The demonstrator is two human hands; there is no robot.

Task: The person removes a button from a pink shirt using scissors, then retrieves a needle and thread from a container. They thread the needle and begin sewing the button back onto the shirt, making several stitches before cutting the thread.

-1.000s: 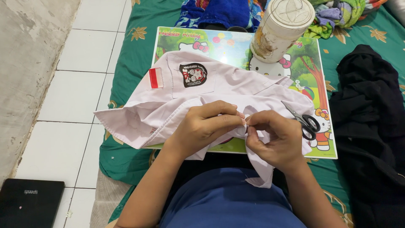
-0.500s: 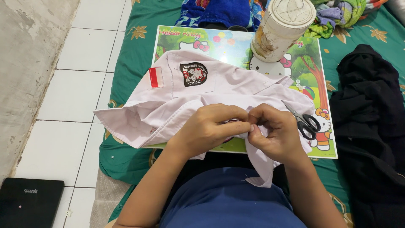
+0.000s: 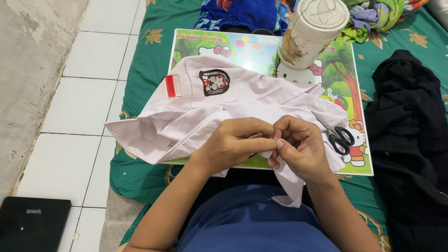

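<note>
Nearest the camera, the person's lap in dark blue cloth (image 3: 252,224) filled the lower middle of the view, with a loose corner of a pale pink-white cotton school shirt (image 3: 196,116) hanging down onto it. Just above, the left hand (image 3: 235,142) and the right hand (image 3: 298,147) met over the shirt's near edge, fingers curled and pressed together, each pinching a fold of the fabric between thumb and fingertips; whether anything small lay between them could not be told. The shirt spread from the hands to the left and away across a colourful cartoon-printed rectangular board (image 3: 359,100), its chest pocket bearing a dark shield-shaped badge (image 3: 214,82) with a small red-and-white flag patch (image 3: 173,86) beside it. A pair of black-handled steel scissors (image 3: 337,134) lay on the board just right of the right hand. To the far left on the white tiled floor (image 3: 79,93) sat a flat black case (image 3: 32,224). A black garment (image 3: 410,140) was heaped at the right on the green leaf-patterned mattress (image 3: 149,51). Farthest off, a stained cream cylindrical plastic container (image 3: 310,32) stood on the board's far edge.
</note>
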